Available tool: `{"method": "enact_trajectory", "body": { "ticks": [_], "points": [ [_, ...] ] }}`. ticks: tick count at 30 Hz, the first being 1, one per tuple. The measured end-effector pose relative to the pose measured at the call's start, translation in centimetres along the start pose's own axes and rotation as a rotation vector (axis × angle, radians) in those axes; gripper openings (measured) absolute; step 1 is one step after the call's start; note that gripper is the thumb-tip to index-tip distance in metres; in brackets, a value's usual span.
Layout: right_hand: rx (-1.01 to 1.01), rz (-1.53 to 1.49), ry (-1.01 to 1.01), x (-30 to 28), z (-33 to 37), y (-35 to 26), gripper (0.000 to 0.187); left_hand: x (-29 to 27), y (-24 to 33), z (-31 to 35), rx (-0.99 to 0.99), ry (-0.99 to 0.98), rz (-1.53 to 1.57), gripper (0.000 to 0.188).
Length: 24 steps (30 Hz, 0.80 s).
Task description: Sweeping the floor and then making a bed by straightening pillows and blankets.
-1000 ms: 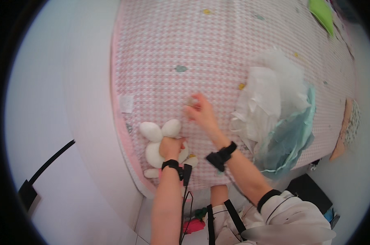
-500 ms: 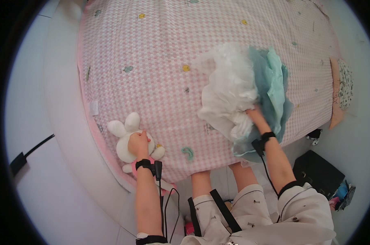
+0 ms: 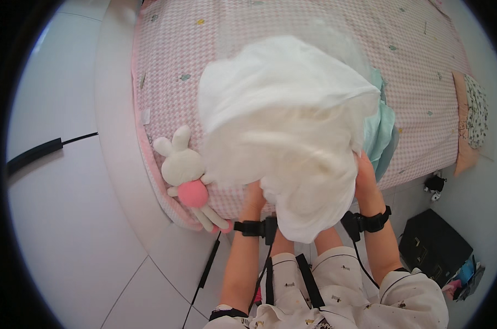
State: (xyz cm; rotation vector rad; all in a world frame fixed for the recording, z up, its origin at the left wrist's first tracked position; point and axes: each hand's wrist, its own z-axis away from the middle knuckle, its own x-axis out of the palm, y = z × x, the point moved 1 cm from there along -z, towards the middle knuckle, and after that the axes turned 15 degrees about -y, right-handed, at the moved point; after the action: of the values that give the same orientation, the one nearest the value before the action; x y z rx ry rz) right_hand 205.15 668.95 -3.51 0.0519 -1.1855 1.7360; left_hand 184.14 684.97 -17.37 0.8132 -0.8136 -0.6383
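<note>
White fabric (image 3: 287, 137) is bunched above the near edge of the pink checked bedspread (image 3: 418, 98), blurred by motion. It's flanked by left hand (image 3: 253, 198) and right hand (image 3: 365, 175), likely so the loose bulk is supported from both sides. Fingers are hidden by cloth; grip can't be told for either. Teal fabric (image 3: 381, 129) is seen beside right hand. Plush rabbit (image 3: 183, 165) is laid at left, probably propped by nothing but the bed.

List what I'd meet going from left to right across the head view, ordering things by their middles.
Black handle → white plush rabbit with a pink body → left hand → sheer-edged white fabric → right hand → black case → peach-trimmed patterned fabric.
</note>
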Motion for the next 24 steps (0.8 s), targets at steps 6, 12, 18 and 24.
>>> {"method": "enact_trajectory", "body": {
  "ticks": [6, 12, 18, 24],
  "points": [
    [0.038, -0.024, 0.381, -10.7, 1.5, 6.7, 0.037, -2.0, 9.4, 2.2, 0.056, 0.701, 0.067, 0.040],
    [0.362, 0.133, 0.294, -11.1, 5.3, 10.0, 0.043, -8.2, 2.9, 7.9, -0.072, 0.711, 0.039, 0.039],
    [-0.201, 1.547, 0.244, -4.5, 3.5, 9.2, 0.064, -8.6, 2.9, 9.8, -0.112, 0.642, -0.050, 0.046],
    [-0.311, 1.477, -0.104, 1.5, -4.2, 11.7, 0.062, -7.7, 3.8, 10.4, 0.061, 0.648, -0.690, 0.026]
  ]
}}
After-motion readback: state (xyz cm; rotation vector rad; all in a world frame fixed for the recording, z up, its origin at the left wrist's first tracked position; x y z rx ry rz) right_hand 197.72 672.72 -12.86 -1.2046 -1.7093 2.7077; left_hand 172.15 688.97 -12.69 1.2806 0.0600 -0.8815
